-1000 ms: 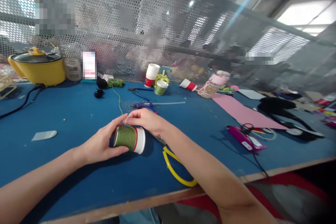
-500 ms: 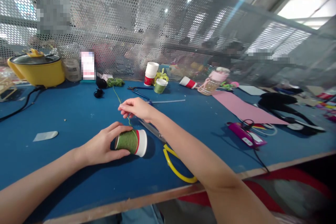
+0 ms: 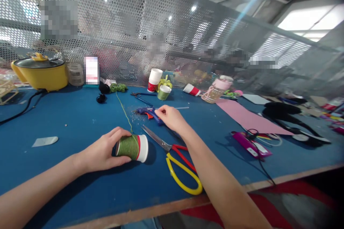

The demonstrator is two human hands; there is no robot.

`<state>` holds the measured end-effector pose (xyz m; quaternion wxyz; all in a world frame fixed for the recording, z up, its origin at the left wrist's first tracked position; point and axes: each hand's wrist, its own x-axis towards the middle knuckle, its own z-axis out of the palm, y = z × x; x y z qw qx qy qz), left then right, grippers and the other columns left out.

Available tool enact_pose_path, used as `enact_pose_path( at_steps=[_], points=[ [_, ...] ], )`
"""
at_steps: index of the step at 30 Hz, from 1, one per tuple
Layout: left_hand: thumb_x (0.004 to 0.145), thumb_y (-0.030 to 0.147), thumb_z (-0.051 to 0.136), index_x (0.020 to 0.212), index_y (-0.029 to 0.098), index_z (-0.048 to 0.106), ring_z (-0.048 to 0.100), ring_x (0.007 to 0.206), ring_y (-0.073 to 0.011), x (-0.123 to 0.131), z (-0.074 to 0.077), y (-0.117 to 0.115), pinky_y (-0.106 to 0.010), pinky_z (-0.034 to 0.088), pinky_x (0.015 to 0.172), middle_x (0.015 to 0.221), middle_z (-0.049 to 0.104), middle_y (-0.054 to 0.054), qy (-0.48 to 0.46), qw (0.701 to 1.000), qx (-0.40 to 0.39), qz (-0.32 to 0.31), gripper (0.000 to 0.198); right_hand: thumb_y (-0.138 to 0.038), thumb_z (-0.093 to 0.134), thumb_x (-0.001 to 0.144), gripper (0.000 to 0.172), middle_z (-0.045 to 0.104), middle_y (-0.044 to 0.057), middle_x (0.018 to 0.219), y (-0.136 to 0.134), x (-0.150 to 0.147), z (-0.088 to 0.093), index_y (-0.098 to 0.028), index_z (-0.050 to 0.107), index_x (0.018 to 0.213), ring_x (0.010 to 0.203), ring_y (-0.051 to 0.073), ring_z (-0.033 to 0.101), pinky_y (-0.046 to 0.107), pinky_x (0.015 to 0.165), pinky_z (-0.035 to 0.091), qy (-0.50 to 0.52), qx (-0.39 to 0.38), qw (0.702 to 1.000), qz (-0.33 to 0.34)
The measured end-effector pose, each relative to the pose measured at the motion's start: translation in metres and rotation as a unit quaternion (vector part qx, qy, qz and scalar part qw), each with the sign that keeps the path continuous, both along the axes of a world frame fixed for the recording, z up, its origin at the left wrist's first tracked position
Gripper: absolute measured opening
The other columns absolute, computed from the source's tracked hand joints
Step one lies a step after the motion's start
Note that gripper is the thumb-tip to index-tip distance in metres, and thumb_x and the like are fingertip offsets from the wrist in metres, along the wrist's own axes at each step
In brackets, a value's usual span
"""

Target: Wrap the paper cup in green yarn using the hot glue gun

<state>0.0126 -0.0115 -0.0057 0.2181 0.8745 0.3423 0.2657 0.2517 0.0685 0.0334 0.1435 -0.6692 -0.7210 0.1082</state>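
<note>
My left hand (image 3: 107, 148) is wrapped around a paper cup (image 3: 130, 147) that lies on its side, its wall mostly covered in green yarn, with a red band and white rim showing. From the cup a strand of green yarn (image 3: 124, 111) runs back to a loose green bundle (image 3: 118, 87). My right hand (image 3: 172, 116) has its fingers closed at the rear of a blue glue gun (image 3: 147, 111) lying on the table; part of its handle is hidden. Scissors (image 3: 168, 147) with one red and one yellow handle lie between the cup and my right forearm.
At the back stand a yellow pot (image 3: 43, 75), a phone (image 3: 91, 69), stacked paper cups (image 3: 155, 78), a small green cup (image 3: 163, 93) and a pink-topped bottle (image 3: 216, 89). Pliers (image 3: 145, 94) lie nearer. To the right are pink paper (image 3: 247, 116) and a purple power strip (image 3: 251, 145).
My right hand has let go of the green yarn and moved right to the glue gun. The strand now lies slack. My left hand still holds the cup.
</note>
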Motion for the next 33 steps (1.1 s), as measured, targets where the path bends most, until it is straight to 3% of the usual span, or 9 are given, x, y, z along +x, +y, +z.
enact_pose_path(
  at_steps=[3, 6, 9, 12, 15, 20, 23, 27, 33],
  points=[
    [0.075, 0.036, 0.059, 0.108, 0.020, 0.039, 0.055, 0.088, -0.0200, -0.002, -0.001, 0.001, -0.032, 0.047, 0.075, 0.103, 0.052, -0.008, 0.014, 1.000, -0.006, 0.016, 0.042, -0.019, 0.055, 0.071, 0.013, 0.067, 0.011, 0.079, 0.018, 0.012, -0.010, -0.012, 0.064, 0.077, 0.073, 0.020, 0.060, 0.025, 0.059, 0.038, -0.030, -0.038, 0.999, -0.012],
    [0.077, 0.036, 0.056, 0.120, 0.022, 0.032, 0.055, 0.091, -0.0203, -0.004, -0.001, 0.002, -0.033, 0.047, 0.077, 0.108, 0.050, -0.009, 0.029, 0.999, -0.015, 0.016, 0.052, -0.018, 0.057, 0.066, 0.009, 0.066, 0.008, 0.070, 0.026, 0.010, -0.021, -0.013, 0.064, 0.070, 0.064, 0.019, 0.060, 0.025, 0.054, 0.036, -0.031, -0.073, 0.997, 0.010],
    [0.081, 0.033, 0.051, 0.131, 0.028, 0.023, 0.054, 0.094, -0.0195, -0.004, 0.001, 0.001, -0.033, 0.046, 0.081, 0.115, 0.044, -0.008, 0.053, 0.998, -0.014, -0.017, 0.058, -0.016, 0.057, 0.066, 0.011, 0.067, 0.009, 0.076, 0.029, 0.002, -0.031, -0.014, 0.064, 0.074, 0.070, 0.020, 0.060, 0.024, 0.058, 0.037, -0.015, -0.064, 0.998, 0.013],
    [0.082, 0.033, 0.050, 0.129, 0.028, 0.030, 0.054, 0.095, -0.0188, -0.004, 0.002, 0.001, -0.031, 0.046, 0.083, 0.116, 0.042, -0.008, 0.060, 0.998, -0.014, -0.030, 0.051, -0.014, 0.058, 0.065, 0.013, 0.066, 0.014, 0.083, 0.032, -0.002, -0.036, -0.011, 0.063, 0.077, 0.079, 0.023, 0.060, 0.026, 0.062, 0.038, 0.013, -0.046, 0.999, -0.006],
    [0.081, 0.033, 0.051, 0.126, 0.024, 0.034, 0.054, 0.096, -0.0183, -0.004, 0.001, 0.002, -0.030, 0.046, 0.083, 0.114, 0.043, -0.008, 0.053, 0.998, -0.004, -0.026, 0.049, -0.015, 0.057, 0.067, 0.017, 0.065, 0.013, 0.081, 0.030, 0.000, -0.035, -0.010, 0.060, 0.083, 0.075, 0.021, 0.060, 0.026, 0.061, 0.040, 0.066, -0.041, 0.997, -0.025],
    [0.080, 0.032, 0.053, 0.122, 0.021, 0.035, 0.053, 0.099, -0.0191, -0.009, -0.001, 0.008, -0.031, 0.045, 0.085, 0.114, 0.045, -0.009, 0.039, 0.999, 0.032, 0.004, 0.047, -0.012, 0.049, 0.072, 0.018, 0.059, 0.003, 0.065, 0.013, 0.005, -0.019, -0.012, 0.056, 0.089, 0.056, 0.011, 0.055, 0.021, 0.052, 0.043, 0.184, -0.065, 0.981, -0.007],
    [0.080, 0.033, 0.054, 0.121, 0.021, 0.037, 0.052, 0.100, -0.0199, -0.012, -0.002, 0.012, -0.032, 0.045, 0.086, 0.114, 0.046, -0.010, 0.028, 0.998, 0.050, 0.023, 0.046, -0.017, 0.048, 0.075, 0.010, 0.056, 0.001, 0.066, 0.001, 0.008, -0.007, -0.014, 0.056, 0.082, 0.056, 0.008, 0.052, 0.020, 0.051, 0.043, 0.277, -0.097, 0.956, 0.026],
    [0.079, 0.031, 0.056, 0.120, 0.021, 0.038, 0.051, 0.103, -0.0205, -0.016, -0.004, 0.017, -0.033, 0.044, 0.088, 0.115, 0.046, -0.010, 0.016, 0.998, 0.057, 0.037, 0.046, -0.028, 0.060, 0.070, 0.014, 0.053, -0.002, 0.062, -0.010, 0.009, 0.000, -0.016, 0.053, 0.074, 0.054, 0.008, 0.050, 0.020, 0.048, 0.042, 0.441, -0.155, 0.883, 0.037],
    [0.077, 0.027, 0.058, 0.118, 0.021, 0.041, 0.049, 0.107, -0.0217, -0.017, -0.004, 0.020, -0.035, 0.043, 0.090, 0.117, 0.046, -0.010, 0.000, 0.997, 0.053, 0.053, 0.044, -0.026, 0.064, 0.065, 0.017, 0.062, 0.003, 0.069, -0.027, 0.001, 0.007, -0.013, 0.060, 0.076, 0.059, 0.010, 0.056, 0.022, 0.056, 0.046, 0.472, -0.191, 0.851, 0.129]
  ],
)
